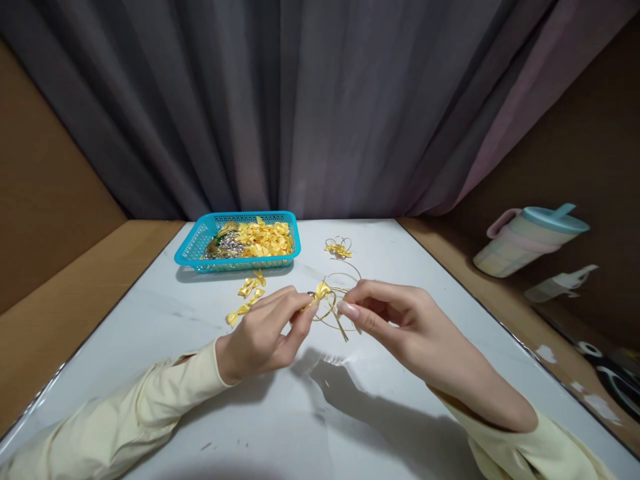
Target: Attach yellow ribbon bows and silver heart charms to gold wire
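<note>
My left hand (273, 327) pinches a yellow satin ribbon bow (323, 291) between thumb and fingertips, above the white table. A thin gold cord (345, 275) loops out from the bow toward the right, with short ends hanging down beneath it. My right hand (395, 313) has thumb and index finger closed on the cord just right of the bow. Behind my left hand lie several loose yellow bows (240, 313). Farther back on the table rests another yellow bow with gold loops (339, 249).
A blue plastic basket (187, 257) holds yellow bows and silvery pieces with gold cord at the back left. On the right ledge stand a tumbler with a blue lid (530, 240) and a small clear bottle (555, 285). A grey curtain (325, 120) hangs behind the table.
</note>
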The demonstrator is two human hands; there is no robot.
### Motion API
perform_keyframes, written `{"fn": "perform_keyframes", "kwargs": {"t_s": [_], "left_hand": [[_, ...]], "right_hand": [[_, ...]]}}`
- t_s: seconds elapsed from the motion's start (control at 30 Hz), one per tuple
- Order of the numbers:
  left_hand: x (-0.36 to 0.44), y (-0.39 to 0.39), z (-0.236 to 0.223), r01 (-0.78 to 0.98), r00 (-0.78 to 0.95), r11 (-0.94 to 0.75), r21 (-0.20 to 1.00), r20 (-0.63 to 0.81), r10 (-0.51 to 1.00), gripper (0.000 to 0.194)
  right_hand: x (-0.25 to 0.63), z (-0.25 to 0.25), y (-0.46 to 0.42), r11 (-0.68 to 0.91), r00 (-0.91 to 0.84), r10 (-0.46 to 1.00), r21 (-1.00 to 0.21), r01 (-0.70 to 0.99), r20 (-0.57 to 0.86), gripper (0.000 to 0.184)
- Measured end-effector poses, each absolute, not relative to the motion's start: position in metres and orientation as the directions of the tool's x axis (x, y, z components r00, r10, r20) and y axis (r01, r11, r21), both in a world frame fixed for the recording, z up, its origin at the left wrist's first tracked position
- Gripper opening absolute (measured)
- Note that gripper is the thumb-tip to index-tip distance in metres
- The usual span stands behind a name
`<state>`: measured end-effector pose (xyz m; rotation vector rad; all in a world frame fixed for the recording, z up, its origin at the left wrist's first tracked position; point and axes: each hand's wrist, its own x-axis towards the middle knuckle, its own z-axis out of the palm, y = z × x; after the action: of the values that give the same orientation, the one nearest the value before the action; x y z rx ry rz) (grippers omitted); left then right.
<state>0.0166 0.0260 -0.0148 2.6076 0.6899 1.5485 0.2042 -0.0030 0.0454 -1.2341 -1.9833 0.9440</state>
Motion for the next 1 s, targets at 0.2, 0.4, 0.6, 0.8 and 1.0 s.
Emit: {"fn": "perform_keyframes", "kwargs": {"t_s": [0.2,0.4,0.6,0.8,1.0], "left_hand": [[0.017,0.026,-0.013,0.427,0.347,-0.872,0.24,0.847,0.403,0.008],[0.016,0.028,-0.016,0.425,0.322,-0.858,0.289,0.837,0.441,0.008],[0.015,0.028,-0.015,0.418,0.321,-0.839,0.349,0.808,0.495,0.007],[0.015,0.028,-0.015,0.369,0.29,-0.782,0.503,0.737,0.611,0.006],[0.013,0.03,-0.008,0.178,0.346,-0.603,0.777,0.525,0.778,0.013]], "right_hand": [[0.212,0.048,-0.018,0.515,-0.605,0.795,-0.587,0.624,0.054,0.02],[0.212,0.051,-0.042,0.596,-0.632,0.771,-0.437,0.673,0.079,0.018],[0.205,0.054,-0.045,0.686,-0.661,0.711,-0.445,0.576,0.241,0.02],[0.201,0.057,-0.03,0.506,-0.648,0.735,-0.799,0.326,0.201,0.018],[0.21,0.053,-0.011,0.035,-0.684,0.729,-0.999,0.003,0.024,0.019]]}}
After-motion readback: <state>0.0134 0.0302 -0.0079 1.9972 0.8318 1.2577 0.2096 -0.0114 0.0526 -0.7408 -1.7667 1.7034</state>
